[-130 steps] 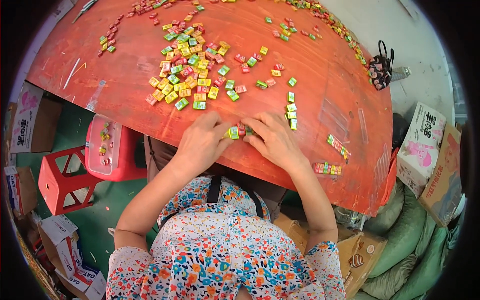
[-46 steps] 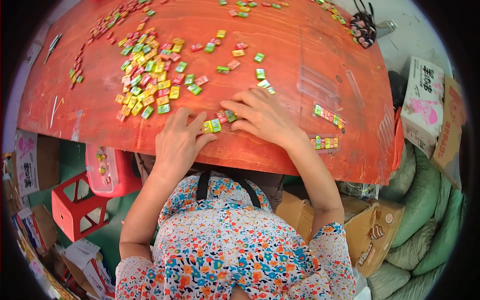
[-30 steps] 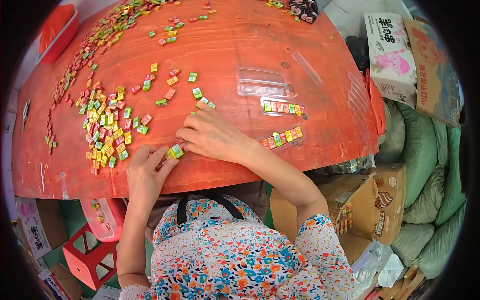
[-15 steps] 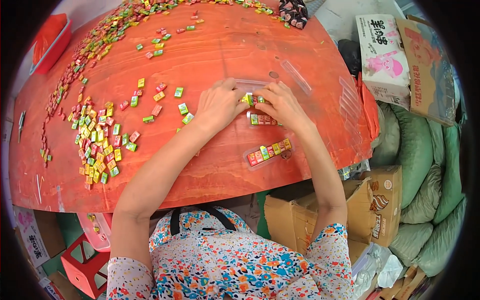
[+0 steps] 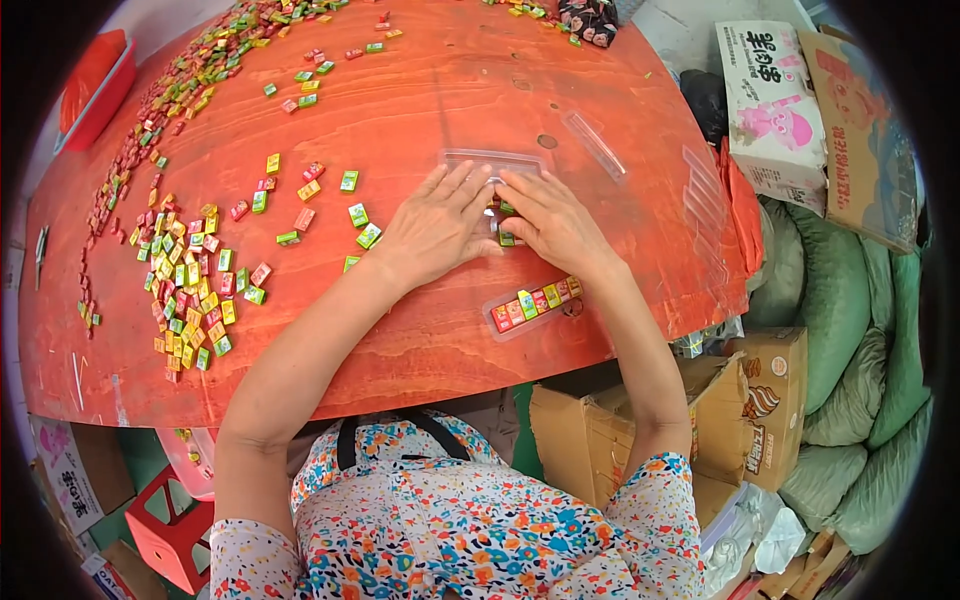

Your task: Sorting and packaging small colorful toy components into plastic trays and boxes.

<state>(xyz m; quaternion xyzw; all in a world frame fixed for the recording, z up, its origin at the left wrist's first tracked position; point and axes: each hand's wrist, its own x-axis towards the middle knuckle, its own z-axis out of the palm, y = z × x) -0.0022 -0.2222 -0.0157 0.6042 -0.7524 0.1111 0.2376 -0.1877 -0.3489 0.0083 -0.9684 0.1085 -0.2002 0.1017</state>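
Observation:
My left hand (image 5: 437, 228) lies over the table with its fingers stretched toward the upper right, palm down. My right hand (image 5: 562, 228) reaches in from the other side, fingers extended and almost meeting the left ones. Beneath and between them, green wrapped pieces (image 5: 507, 239) peek out; the hands hide most of what lies there. Just beyond the fingertips shows the rim of a clear plastic tray (image 5: 495, 157). Nearer to me, another clear tray (image 5: 503, 335) holds a row of small red, yellow and green packets (image 5: 540, 299).
A loose pile of similar small packets (image 5: 190, 280) lies on the red table (image 5: 400, 350) at left, with a long heap (image 5: 185, 95) behind. Clear trays (image 5: 705, 215) lie at right. A red basin (image 5: 100, 100) stands far left; cardboard boxes (image 5: 770, 400) stand right of me.
My hands have flattened and come closer together, now covering the packets that were visible between my fingers. The row of packets just below them is now mostly hidden too.

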